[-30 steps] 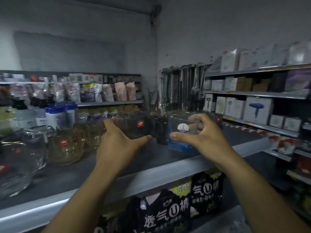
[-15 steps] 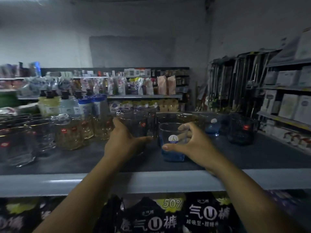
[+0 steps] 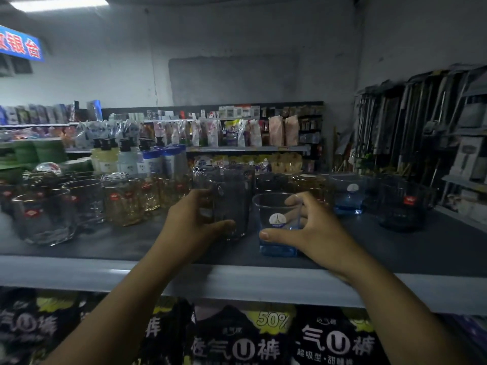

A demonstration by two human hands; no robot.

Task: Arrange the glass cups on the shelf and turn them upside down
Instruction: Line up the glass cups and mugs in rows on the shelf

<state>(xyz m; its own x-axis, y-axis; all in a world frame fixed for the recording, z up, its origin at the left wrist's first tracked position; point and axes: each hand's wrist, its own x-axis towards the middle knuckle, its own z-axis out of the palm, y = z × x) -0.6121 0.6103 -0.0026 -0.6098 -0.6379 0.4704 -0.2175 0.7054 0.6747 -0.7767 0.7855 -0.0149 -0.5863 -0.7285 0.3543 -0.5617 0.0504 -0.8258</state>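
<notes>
On the dark shelf my left hand grips a tall smoky-grey glass cup standing near the middle. Just to its right my right hand curls round a short blue-bottomed glass cup with a round white label, standing mouth up near the shelf's front. A second blue cup stands farther right, and a dark cup with a red sticker beyond it. Several clear and amber cups line the left part of the shelf.
The shelf's pale metal front edge runs across below my wrists. Packets with printed characters hang underneath. Bottles stand behind the cups. Farther shelves of packaged goods fill the back; hanging metal tools are at right.
The view has swung left and squared up to the shelf. Both hands keep their hold on the same two cups, which stay on the shelf.
</notes>
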